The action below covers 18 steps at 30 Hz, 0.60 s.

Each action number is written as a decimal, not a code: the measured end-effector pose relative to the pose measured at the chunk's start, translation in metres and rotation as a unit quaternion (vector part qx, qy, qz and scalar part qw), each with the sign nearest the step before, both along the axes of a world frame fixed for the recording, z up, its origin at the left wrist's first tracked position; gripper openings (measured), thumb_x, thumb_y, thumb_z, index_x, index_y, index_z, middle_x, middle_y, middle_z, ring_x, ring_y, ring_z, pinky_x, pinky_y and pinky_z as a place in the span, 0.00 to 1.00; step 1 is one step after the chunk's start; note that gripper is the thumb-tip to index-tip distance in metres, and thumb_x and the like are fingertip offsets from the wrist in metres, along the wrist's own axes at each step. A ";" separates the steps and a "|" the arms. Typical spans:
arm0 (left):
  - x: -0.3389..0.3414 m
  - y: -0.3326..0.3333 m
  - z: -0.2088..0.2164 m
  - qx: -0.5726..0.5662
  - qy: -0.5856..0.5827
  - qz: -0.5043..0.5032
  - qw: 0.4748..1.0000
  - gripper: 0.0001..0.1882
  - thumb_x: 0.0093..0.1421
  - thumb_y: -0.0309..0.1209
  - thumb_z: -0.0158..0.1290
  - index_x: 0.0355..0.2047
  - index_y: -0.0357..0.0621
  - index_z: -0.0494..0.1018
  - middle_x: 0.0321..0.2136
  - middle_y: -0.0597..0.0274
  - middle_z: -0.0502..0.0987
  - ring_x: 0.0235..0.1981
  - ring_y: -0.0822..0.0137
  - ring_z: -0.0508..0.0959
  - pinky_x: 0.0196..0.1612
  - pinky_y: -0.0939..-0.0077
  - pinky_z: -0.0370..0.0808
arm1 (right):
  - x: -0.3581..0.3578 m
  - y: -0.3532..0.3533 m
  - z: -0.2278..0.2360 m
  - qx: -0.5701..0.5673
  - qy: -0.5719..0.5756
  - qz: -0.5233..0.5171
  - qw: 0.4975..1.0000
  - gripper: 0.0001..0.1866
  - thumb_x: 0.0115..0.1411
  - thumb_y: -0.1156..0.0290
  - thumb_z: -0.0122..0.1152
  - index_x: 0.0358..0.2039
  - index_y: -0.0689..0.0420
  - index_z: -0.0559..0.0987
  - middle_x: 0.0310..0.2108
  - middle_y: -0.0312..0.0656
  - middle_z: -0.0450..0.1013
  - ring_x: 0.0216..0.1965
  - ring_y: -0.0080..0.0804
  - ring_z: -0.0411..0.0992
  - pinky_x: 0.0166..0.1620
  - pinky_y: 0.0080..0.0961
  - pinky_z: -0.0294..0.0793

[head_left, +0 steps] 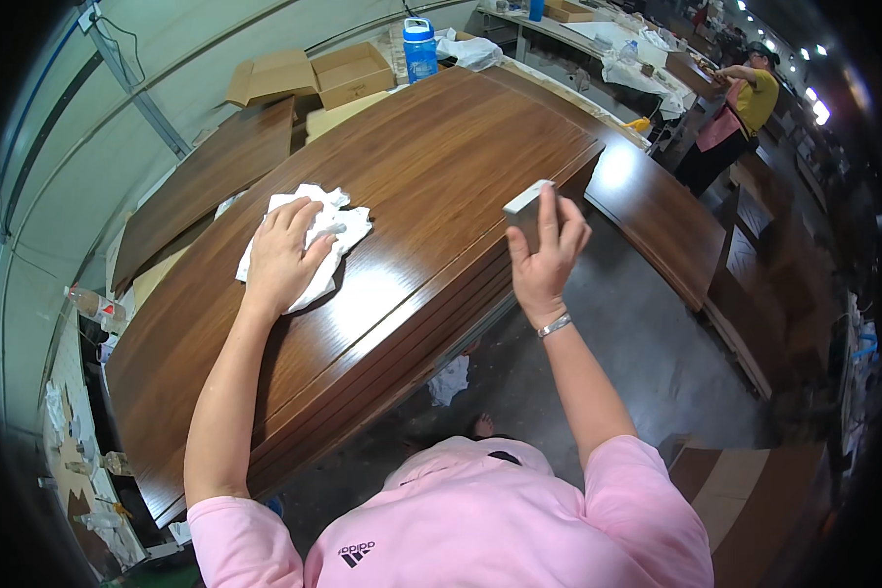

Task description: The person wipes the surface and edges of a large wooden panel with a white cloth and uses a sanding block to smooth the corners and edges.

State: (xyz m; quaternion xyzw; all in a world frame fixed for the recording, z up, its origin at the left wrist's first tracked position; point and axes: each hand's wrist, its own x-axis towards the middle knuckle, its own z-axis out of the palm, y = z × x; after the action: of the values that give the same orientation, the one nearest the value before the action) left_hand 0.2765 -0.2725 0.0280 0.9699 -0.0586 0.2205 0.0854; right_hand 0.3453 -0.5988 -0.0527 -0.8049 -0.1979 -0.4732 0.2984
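Note:
A stack of glossy brown wood panels (431,167) lies in front of me, light glinting off its top. My left hand (286,250) presses down on a crumpled white cloth (338,227) at the left part of the top panel, its fingers close together over the folds. Over the panel's near right edge, my right hand (551,245) holds a small flat block (527,199), pale on top with a darker side. Its index finger rests along the block and the thumb is below. A metal bracelet (554,325) circles my right wrist.
Open cardboard boxes (353,76) and a blue water bottle (420,51) stand beyond the stack. Another brown panel (657,211) lies to the right. A person in a yellow top (745,103) works at the far right. A white scrap (449,382) lies on the floor.

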 end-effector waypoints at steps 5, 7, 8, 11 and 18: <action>0.004 -0.004 -0.006 -0.012 0.011 -0.008 1.000 0.23 0.61 0.41 0.56 0.53 0.43 0.73 0.56 0.53 0.73 0.58 0.51 0.70 0.60 0.57 0.66 | -0.077 0.039 -0.005 -0.047 -0.003 0.260 0.964 0.38 0.58 0.34 0.59 0.60 0.47 0.75 0.55 0.44 0.66 0.54 0.43 0.64 0.57 0.42 0.64; 0.001 -0.001 -0.004 -0.004 0.005 -0.007 1.000 0.23 0.60 0.41 0.56 0.53 0.43 0.73 0.56 0.52 0.73 0.57 0.50 0.70 0.60 0.57 0.66 | -0.078 0.041 -0.003 -0.101 -0.053 0.258 0.959 0.37 0.58 0.33 0.58 0.58 0.46 0.77 0.56 0.43 0.66 0.55 0.43 0.64 0.57 0.42 0.65; 0.000 -0.002 -0.003 -0.008 0.007 -0.005 1.000 0.23 0.60 0.40 0.56 0.54 0.43 0.73 0.56 0.52 0.73 0.58 0.49 0.70 0.60 0.57 0.66 | -0.058 0.032 -0.007 -0.076 -0.055 0.224 0.970 0.36 0.59 0.34 0.56 0.59 0.46 0.76 0.56 0.44 0.65 0.55 0.43 0.64 0.57 0.42 0.64; -0.006 0.000 0.000 -0.006 0.012 0.006 1.000 0.24 0.60 0.40 0.56 0.54 0.43 0.73 0.55 0.52 0.73 0.58 0.49 0.70 0.60 0.57 0.66 | 0.026 -0.012 -0.003 -0.007 -0.053 0.108 0.993 0.34 0.64 0.39 0.54 0.62 0.49 0.74 0.55 0.46 0.65 0.54 0.46 0.62 0.56 0.43 0.63; 0.000 -0.008 0.002 -0.017 0.019 0.004 1.000 0.24 0.59 0.38 0.57 0.54 0.42 0.73 0.55 0.52 0.73 0.58 0.50 0.70 0.61 0.57 0.66 | 0.229 -0.178 -0.005 0.029 0.089 -0.112 0.989 0.30 0.63 0.52 0.62 0.63 0.48 0.73 0.52 0.50 0.69 0.53 0.50 0.66 0.58 0.44 0.64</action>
State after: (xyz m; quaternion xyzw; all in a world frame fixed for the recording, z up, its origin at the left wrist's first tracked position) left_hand 0.2765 -0.2803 0.0305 0.9726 -0.0491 0.2030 0.1020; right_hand 0.5744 -0.7766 -0.0574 -0.8519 -0.0656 -0.4356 0.2832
